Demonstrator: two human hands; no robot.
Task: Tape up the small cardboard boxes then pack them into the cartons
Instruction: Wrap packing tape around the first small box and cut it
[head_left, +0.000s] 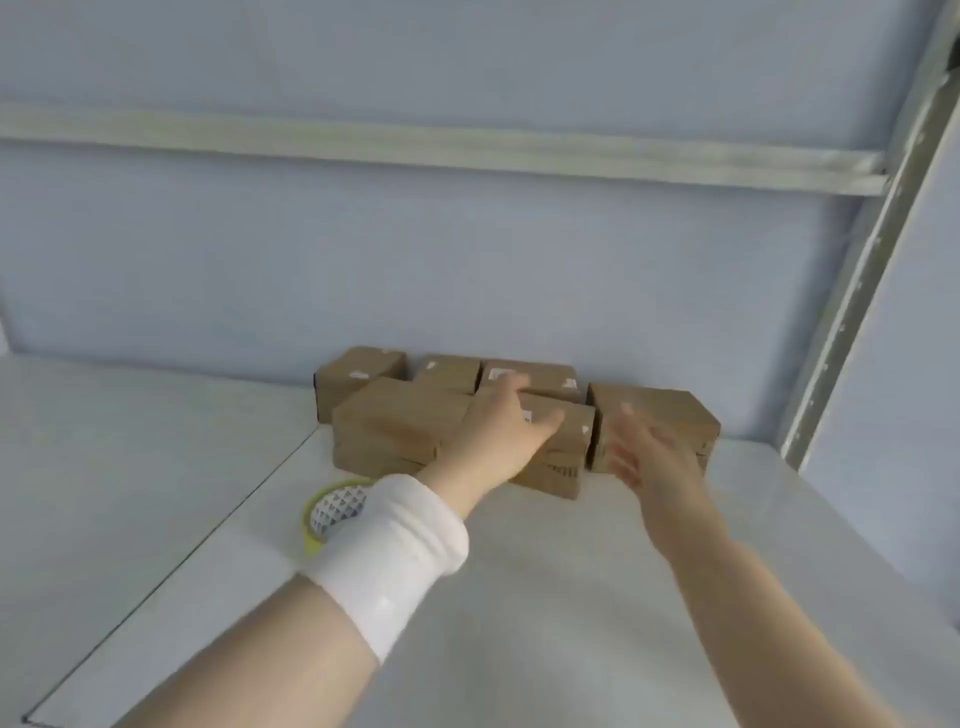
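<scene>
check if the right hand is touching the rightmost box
Cannot tell. In the head view the right hand overlaps the rightmost cardboard box, but motion blur hides any contact or gap.

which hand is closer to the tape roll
Left. The left hand is at the cardboard boxes just beyond the tape roll; the right hand is farther right, by the end stack.

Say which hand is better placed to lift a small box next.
Left. The left hand rests on the front middle box; the right hand is open, blurred, off to its right.
</scene>
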